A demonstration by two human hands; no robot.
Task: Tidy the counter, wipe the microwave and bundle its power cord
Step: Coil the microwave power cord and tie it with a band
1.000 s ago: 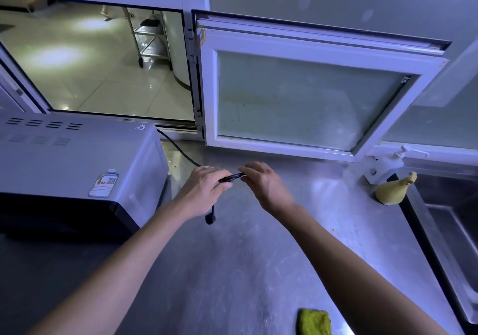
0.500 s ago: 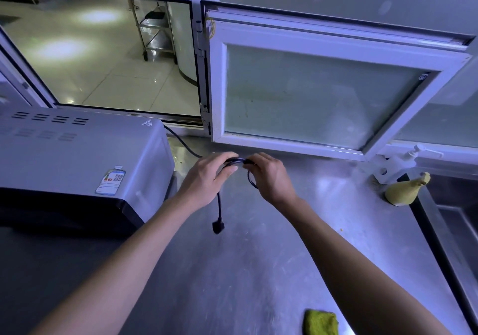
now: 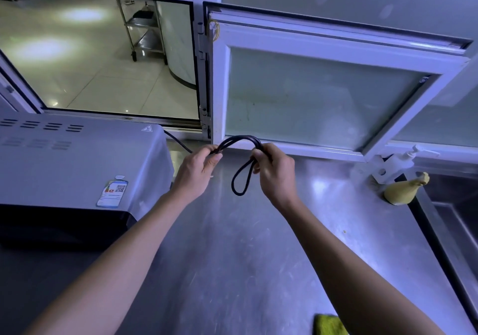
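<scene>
The microwave (image 3: 77, 169) stands left on the counter (image 3: 232, 257). Just right of it, my left hand (image 3: 196, 171) and right hand (image 3: 275, 171) each pinch the cord (image 3: 239, 140). I should keep the loops equal and the grip firm.

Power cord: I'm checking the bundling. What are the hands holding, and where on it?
Both hold the power cord: left hand pinches the doubled strands, right hand grips the fold, a loop hanging below.
</scene>
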